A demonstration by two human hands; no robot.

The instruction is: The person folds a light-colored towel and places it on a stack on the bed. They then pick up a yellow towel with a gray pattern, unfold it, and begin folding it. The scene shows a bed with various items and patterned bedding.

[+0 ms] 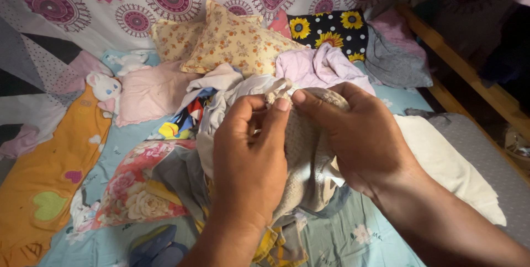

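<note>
My left hand (248,162) and my right hand (359,134) are raised over a bed, both pinching the top edge of a beige knitted garment (303,156). The left thumb and forefinger grip a bunched bit of its hem near the middle of the view. The right thumb presses the same edge from the right side. The garment hangs down between my hands over a heap of mixed clothes (221,101).
A yellow floral pillow (237,43) and a sunflower-print pillow (331,29) lie at the back. An orange blanket (49,173), a soft toy (105,87) and a floral cloth (143,184) are at left. A cream towel (447,162) lies right, beside a wooden bed rail (469,73).
</note>
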